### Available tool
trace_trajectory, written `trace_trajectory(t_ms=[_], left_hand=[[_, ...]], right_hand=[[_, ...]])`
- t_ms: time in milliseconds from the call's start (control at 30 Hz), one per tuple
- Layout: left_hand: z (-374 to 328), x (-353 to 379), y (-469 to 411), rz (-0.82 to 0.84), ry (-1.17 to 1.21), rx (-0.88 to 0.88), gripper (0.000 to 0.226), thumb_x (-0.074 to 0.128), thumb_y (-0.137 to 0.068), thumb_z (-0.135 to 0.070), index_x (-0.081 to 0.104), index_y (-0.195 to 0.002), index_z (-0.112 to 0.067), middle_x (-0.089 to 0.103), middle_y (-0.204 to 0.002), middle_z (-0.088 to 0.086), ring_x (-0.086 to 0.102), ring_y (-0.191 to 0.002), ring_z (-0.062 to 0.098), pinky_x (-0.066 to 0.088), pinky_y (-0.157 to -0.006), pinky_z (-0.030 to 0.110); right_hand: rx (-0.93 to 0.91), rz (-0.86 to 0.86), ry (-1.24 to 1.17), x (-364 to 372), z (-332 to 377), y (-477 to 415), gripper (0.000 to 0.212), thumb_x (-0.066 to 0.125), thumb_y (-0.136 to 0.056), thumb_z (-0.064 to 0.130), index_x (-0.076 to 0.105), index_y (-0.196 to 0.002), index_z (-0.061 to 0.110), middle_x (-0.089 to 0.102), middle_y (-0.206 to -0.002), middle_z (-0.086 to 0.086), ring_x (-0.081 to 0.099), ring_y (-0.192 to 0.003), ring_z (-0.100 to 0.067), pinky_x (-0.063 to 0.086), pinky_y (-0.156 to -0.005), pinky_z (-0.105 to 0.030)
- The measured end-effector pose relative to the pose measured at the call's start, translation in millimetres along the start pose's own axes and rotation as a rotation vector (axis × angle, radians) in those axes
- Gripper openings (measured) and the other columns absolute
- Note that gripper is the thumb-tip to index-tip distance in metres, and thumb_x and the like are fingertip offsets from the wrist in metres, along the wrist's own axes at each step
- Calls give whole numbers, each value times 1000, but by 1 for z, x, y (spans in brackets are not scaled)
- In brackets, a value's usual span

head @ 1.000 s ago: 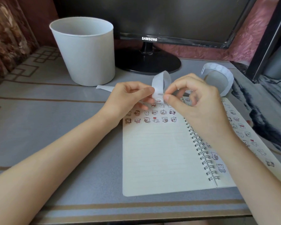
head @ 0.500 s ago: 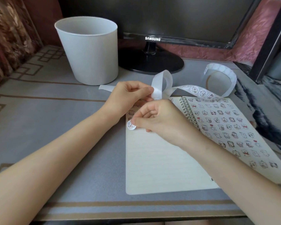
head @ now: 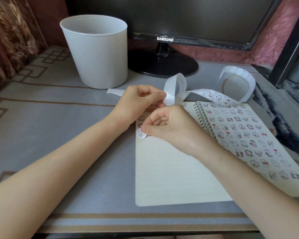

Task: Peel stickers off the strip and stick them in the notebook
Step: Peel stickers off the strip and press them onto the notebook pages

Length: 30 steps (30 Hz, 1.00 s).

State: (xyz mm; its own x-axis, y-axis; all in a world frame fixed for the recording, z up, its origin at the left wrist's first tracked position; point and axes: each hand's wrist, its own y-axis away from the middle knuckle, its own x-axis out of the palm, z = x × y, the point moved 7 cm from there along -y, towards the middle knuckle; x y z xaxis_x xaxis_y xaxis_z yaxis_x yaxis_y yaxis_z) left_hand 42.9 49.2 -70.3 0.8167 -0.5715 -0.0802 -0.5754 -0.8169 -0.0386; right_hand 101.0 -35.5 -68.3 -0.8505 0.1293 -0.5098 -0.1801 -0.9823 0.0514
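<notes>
**A:** Eyes on the round sticker. It is pinched between the thumb and forefinger tips of the right hand, right at the left edge of the notebook page.

**B:** Is it down on the paper?

**A:** Hard to call. It overlaps the page edge, but whether it is stuck cannot be told. The rest of that hand's fingers are curled in above the page.

**B:** And the left hand?

**A:** Just beyond the right knuckles, its thumb and forefinger are closed on the white strip. The strip loops up straight off those fingertips. From there it runs off to the right with printed stickers on it, crosses the top of the notebook and curls into a big ring.

**B:** Any bare tail?

**A:** Yes, a blank end pokes out on the far side of the left hand, toward the white bin.

**B:** What about the pages?

**A:** Small stickers peek out between the two hands on the left page. Past the spiral binding, to the right of the right wrist, the other page is covered in rows of them.

**B:** And around all that?

**A:** A grey table, with a black monitor on its round stand beyond the strip's loop.
</notes>
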Motion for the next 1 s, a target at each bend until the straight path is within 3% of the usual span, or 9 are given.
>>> trace_trajectory(t_ms=[467,700,1000], left_hand=[[-1,1,1,5,-14,7,12,64,-88,-11,67,-77,-8,66,-56,-7,62,-55,2,50,-59,13],[-2,1,1,8,-7,9,12,63,-89,-10,67,-77,-8,66,-56,-7,62,-54,1,50,-58,12],[-1,2,1,4,-10,3,12,63,-89,-11,67,-78,-7,66,-56,-7,62,-54,1,48,-57,12]], right_hand=[[-16,-52,45,1,0,1,8,73,-77,14,69,-70,15,66,-61,4,54,-54,-2,51,-64,-30],[-4,-56,53,1,-2,1,7,73,-76,15,70,-70,15,66,-62,4,55,-55,-4,52,-65,-31],[-15,-47,77,2,0,1,7,72,-77,14,70,-71,15,60,-55,9,50,-48,1,42,-53,-19]])
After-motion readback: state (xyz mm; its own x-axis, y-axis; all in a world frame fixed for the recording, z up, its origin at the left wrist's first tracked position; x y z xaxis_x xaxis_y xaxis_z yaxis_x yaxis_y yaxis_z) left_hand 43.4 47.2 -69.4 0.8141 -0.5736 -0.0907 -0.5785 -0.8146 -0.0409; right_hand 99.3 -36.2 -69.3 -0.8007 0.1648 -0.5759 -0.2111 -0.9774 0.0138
